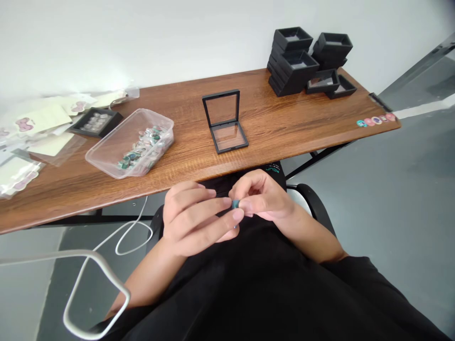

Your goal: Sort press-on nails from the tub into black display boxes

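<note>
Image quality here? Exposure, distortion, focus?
Head view: soft even light, faint shadows; papers at left wash out near white; wide lens bows the table; the teal piece pinched by the right hand, left hand touching, is tiny and mostly hidden.

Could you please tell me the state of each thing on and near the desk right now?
small teal piece: pinched between both hands' fingertips
left hand: closed on it
right hand: closed on it
black frame case: open, lid upright
plastic tub: lidless, part-filled
black boxes: stacked
</note>
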Tool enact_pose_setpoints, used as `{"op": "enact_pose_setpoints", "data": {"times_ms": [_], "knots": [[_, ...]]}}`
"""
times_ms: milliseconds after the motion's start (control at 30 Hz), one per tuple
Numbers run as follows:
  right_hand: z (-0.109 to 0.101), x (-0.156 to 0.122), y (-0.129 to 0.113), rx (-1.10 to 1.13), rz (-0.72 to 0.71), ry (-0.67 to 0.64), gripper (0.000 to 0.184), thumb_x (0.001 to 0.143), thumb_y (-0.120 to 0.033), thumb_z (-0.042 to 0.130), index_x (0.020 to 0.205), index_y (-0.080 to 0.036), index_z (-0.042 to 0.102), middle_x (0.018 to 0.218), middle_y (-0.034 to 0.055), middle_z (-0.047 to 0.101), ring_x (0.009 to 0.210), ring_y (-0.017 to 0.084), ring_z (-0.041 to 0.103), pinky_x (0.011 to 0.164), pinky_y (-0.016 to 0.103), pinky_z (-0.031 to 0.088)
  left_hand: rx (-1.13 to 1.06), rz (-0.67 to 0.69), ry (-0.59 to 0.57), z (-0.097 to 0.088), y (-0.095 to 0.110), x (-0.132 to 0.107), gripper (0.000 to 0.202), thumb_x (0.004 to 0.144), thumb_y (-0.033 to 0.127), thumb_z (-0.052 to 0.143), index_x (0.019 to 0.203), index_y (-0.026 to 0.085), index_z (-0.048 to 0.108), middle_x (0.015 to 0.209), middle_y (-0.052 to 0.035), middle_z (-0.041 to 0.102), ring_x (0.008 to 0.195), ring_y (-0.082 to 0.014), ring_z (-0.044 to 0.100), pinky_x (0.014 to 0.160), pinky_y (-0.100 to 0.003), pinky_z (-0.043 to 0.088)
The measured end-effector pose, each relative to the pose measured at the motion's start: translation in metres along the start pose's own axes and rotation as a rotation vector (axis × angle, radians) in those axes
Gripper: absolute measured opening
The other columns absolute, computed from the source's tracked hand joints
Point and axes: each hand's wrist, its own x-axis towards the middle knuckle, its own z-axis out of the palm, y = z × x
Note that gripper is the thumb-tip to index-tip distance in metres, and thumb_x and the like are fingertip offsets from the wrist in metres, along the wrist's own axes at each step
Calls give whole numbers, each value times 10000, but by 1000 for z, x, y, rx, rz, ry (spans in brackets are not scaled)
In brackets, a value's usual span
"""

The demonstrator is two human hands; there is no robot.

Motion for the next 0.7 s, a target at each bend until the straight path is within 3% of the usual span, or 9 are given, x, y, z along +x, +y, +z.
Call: {"op": "enact_pose_setpoints", "data": {"times_ms": [267,700], "knots": [[-3,1,3,-30,-3,-23,366,1005,-448,767,898,-112,668,644,-56,553,507,36,455,494,145,397,-54,-69,82,4,-2,2,56,968,359,690,923,371,722,645,29,614,654,-180,633,536,-318,576],[-19,3,14,-27,-27,7,366,1084,-455,672,954,-114,650,671,-61,493,555,52,460,552,165,443,-130,-60,111,8,-9,1,123,961,317,709,846,275,697,705,26,690,711,-167,686,581,-296,604]]}}
